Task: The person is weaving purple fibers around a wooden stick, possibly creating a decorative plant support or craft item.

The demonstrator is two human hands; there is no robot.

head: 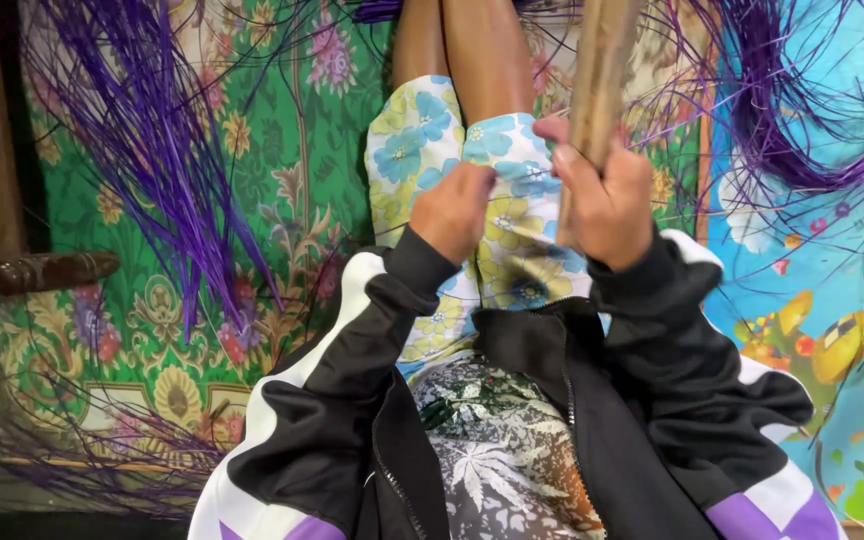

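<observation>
My right hand is closed around a long brown wooden stick that rises toward the top edge of the view. My left hand is a closed fist resting on my lap, on floral blue and yellow shorts; I cannot tell if it holds anything. Both arms wear black jacket sleeves with white and purple patches. My bare legs stretch forward between the hands.
A thick bundle of purple strands lies on the green patterned mat at left. More purple strands curl over a blue printed mat at right. A dark carved wooden piece juts in from the left edge.
</observation>
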